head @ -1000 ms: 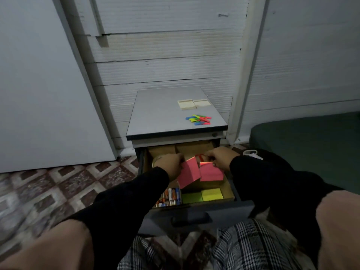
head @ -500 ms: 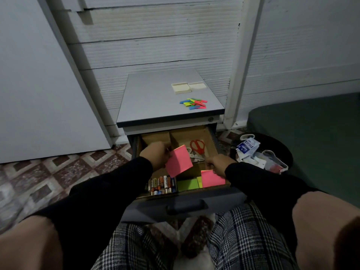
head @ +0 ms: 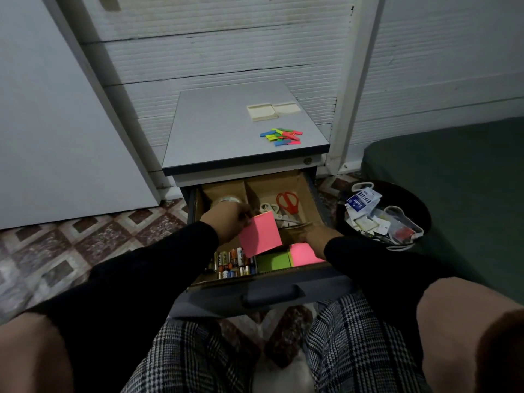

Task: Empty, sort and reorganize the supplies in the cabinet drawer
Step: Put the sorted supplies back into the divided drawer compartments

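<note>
The cabinet drawer stands pulled open, lined with cardboard dividers. My left hand grips a pink sticky-note pad and holds it tilted above the drawer's middle. My right hand rests at the drawer's right side on a second pink pad, which lies in the front compartment beside a green pad; its fingers are hidden. Several batteries lie front left. Red scissors and a white pair sit back right, a tape roll back left.
On the cabinet top lie two pale note pads and a heap of coloured page flags. A black bin full of packaging stands right of the drawer. A dark green mattress is farther right. My knees flank the drawer front.
The two pink pads were together in both hands over the drawer. My right hand has since lowered its pad into the front right compartment, while my left hand still holds the other.
</note>
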Motion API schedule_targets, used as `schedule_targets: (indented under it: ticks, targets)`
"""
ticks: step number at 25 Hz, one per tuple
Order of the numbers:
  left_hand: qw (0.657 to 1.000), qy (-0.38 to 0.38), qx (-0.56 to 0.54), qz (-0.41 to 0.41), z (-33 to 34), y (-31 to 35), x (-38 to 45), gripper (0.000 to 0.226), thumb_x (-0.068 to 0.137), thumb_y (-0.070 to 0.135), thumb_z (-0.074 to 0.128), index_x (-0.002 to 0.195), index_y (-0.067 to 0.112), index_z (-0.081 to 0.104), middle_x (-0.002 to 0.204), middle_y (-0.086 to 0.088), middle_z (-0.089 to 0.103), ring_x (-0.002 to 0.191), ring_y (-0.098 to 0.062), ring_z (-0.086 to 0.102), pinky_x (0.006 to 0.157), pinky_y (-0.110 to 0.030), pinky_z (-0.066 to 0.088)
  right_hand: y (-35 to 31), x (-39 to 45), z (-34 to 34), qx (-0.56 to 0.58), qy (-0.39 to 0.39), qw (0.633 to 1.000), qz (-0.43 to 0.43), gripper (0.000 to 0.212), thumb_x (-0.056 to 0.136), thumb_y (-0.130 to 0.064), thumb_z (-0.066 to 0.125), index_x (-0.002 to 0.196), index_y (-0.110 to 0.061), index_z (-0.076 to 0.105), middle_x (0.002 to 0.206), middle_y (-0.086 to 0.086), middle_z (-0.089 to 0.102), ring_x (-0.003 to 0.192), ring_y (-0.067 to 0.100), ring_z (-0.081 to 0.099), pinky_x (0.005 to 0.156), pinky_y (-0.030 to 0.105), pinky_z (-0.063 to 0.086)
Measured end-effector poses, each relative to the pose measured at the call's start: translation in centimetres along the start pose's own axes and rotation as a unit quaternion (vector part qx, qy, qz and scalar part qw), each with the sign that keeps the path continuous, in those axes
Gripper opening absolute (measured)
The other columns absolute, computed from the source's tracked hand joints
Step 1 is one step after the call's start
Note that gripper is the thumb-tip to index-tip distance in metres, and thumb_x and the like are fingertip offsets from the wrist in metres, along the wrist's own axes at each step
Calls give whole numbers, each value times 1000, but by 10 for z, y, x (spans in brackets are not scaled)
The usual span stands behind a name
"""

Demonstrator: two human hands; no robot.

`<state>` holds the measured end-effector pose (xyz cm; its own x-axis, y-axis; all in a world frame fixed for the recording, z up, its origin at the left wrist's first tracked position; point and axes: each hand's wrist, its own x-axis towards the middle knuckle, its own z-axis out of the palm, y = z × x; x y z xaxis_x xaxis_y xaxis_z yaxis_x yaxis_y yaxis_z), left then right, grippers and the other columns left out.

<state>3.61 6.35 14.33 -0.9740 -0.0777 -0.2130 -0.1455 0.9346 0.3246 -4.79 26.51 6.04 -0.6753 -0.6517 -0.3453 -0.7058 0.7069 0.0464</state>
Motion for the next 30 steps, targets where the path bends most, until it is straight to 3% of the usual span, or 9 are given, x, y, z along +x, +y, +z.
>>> schedule_targets:
  ticks: [3, 6, 11, 13, 18, 24, 30]
  targets:
    - [999, 15, 34, 14, 2, 5, 8, 28, 97, 21, 46, 123, 19, 57, 122, -4, 59, 109, -20, 57, 92, -32, 47, 1, -4, -1, 45, -21, 999, 8, 59, 89, 12, 38, 141, -15, 41, 146, 9, 40, 132, 27, 43, 106, 31, 38]
    - [999, 22, 36, 17, 7, 14, 14, 30, 97, 19, 48, 124, 16, 57, 123, -5, 59, 112, -21, 56, 96, -32, 46, 4, -6, -2, 126, 17, 990, 63, 48, 88, 7, 42, 129, -14, 55, 128, 12, 57, 114, 28, 57, 93, 32, 48]
    - [997, -8, 77, 17, 25, 28, 27, 30, 95, 15, 48, 121, 23, 60, 122, -1, 62, 116, -21, 56, 99, -37, 45, 18, -26, -22, 279, 148, 944, 99, 24, 89, -4, 50, 107, -7, 67, 110, 12, 66, 103, 26, 60, 85, 26, 44]
    - [993, -27, 108, 26, 32, 37, 26, 33, 95, 11, 46, 123, 21, 60, 124, -3, 61, 116, -22, 56, 94, -30, 44, 25, -29, -23, 288, 170, 937, 103, 26, 87, 0, 48, 103, -7, 67, 109, 12, 67, 102, 26, 60, 84, 25, 43]
    - [981, -35, 188, 9, 50, 48, 23, 32, 96, 11, 41, 122, 20, 57, 122, -8, 61, 113, -26, 57, 87, -33, 45, 37, -38, -22, 306, 204, 923, 111, 27, 88, 3, 47, 103, -5, 68, 109, 12, 64, 103, 25, 59, 82, 22, 40]
    - [972, -60, 227, -22, 70, 48, 30, 33, 96, 11, 40, 127, 6, 52, 129, -12, 57, 120, -27, 54, 96, -35, 41, 42, -38, -18, 317, 213, 918, 111, 27, 88, 4, 47, 103, -5, 68, 110, 14, 65, 104, 27, 59, 88, 29, 44]
    - [950, -89, 298, -15, 83, 34, 35, 36, 95, 11, 31, 119, 18, 58, 126, -4, 60, 121, -20, 53, 109, -39, 19, 42, -34, -20, 302, 191, 930, 89, 27, 87, 5, 48, 103, -5, 67, 112, 12, 64, 105, 25, 58, 88, 25, 42]
